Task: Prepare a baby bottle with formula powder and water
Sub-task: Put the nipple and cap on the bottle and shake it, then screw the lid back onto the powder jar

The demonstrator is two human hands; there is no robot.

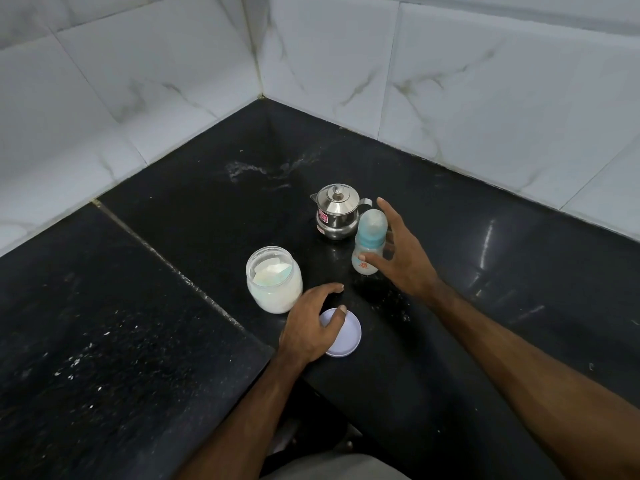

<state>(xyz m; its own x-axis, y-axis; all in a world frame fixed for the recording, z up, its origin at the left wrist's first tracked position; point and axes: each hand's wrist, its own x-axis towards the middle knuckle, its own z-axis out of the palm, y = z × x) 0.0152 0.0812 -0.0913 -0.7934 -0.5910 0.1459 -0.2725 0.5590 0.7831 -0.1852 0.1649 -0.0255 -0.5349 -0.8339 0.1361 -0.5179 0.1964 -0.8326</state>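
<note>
Head-worn view, downward over counter (450,341)

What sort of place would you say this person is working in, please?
Most likely a home kitchen corner: a polished black stone counter meets marble-look wall tiles, and on it stand a small steel pot, an open jar of white powder and a baby bottle.

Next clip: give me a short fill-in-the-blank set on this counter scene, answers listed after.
1. The powder jar stands ___, its lid off.
2. The left hand rests on the white ___.
3. The right hand reaches around the baby ___.
4. The steel pot has its lid ___.

Answers: open; lid; bottle; on
</note>
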